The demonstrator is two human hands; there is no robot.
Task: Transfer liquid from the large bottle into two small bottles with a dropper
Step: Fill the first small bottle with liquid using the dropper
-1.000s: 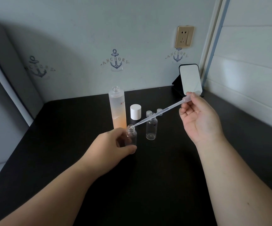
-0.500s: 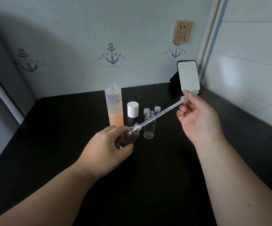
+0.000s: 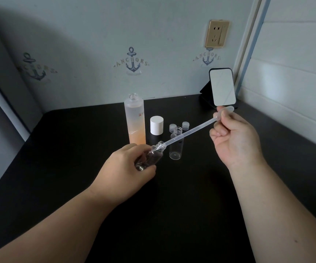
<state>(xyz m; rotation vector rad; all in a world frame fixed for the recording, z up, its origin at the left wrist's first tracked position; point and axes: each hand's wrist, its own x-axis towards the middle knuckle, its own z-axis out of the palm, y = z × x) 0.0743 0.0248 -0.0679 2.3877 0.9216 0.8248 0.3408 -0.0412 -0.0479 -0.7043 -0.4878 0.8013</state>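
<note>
My left hand (image 3: pixel 128 168) grips a small clear bottle (image 3: pixel 151 157), tilted with its mouth up and to the right. My right hand (image 3: pixel 233 137) pinches the bulb end of a clear plastic dropper (image 3: pixel 189 132); its tip reaches through the mouth into the tilted bottle. A second small clear bottle (image 3: pixel 175 144) stands upright and uncapped just to the right. Behind my left hand stands the tall frosted large bottle (image 3: pixel 135 119), uncapped, with orange liquid in its lower part.
A white cap (image 3: pixel 156 125) and two small clear caps (image 3: pixel 172 127) (image 3: pixel 185 125) sit behind the bottles on the black table (image 3: pixel 172 205). A phone on a stand (image 3: pixel 222 87) leans at the back right by the wall. A wall socket (image 3: pixel 217 34) is above.
My left hand has lifted and tilted the small bottle from upright. The dropper tip has gone from the bottle's mouth to inside its neck.
</note>
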